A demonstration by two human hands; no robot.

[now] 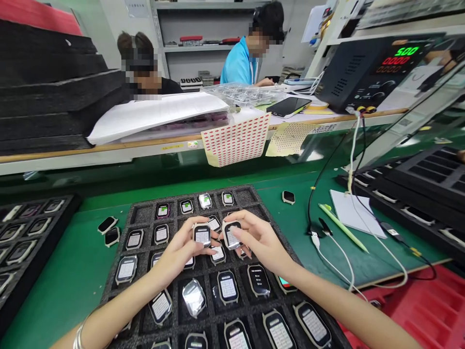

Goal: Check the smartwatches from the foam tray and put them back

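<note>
My left hand (189, 241) grips a smartwatch case (202, 234) without a strap, its lit screen facing up. In my right hand (256, 237) is a second smartwatch (231, 238), also lit, with my thumb on its screen. Both are held side by side above a black foam tray (141, 211). The tray's compartments hold several more watch cases, many with lit white screens, such as one watch (228, 287) below my hands. Another watch (259, 280) shows a dark menu. My hands and forearms hide part of the tray.
Loose watches (108, 224) lie left of the tray; another watch (288, 197) lies to its right. A second watch tray (25, 242) stands at left. White cables (337, 257), a green pen (343, 228) and a power supply (378, 72) are at right. Two people sit beyond the shelf (160, 148).
</note>
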